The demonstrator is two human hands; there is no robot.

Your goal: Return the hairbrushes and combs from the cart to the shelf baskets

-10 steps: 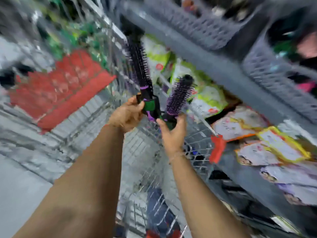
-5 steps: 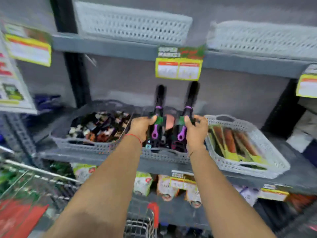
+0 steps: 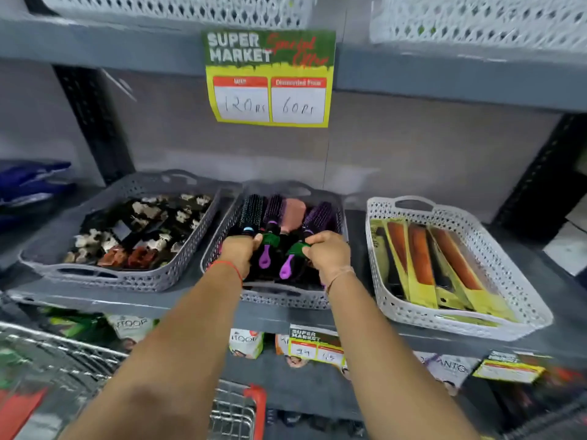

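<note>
- Grey metal shelving (image 3: 95, 46) fills the view, with a dark perforated upright (image 3: 92, 122) on the left and another at the right edge.
- A plain grey back panel (image 3: 413, 154) sits behind the middle shelf.
- A green-and-yellow price sign (image 3: 270, 79) hangs from the upper shelf edge, reading "SUPER MARKET".
- Light falls evenly, casting soft shadows.

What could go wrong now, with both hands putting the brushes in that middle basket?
1. The middle basket already looks full of round brushes, so the two brushes held by the left hand and right hand might sit on top and roll out.
2. Its front rim seems to hang over the shelf edge; pushing down there might tip it.
3. Bristles might snag on one another, so pulling the hands back could drag a brush out.
</note>
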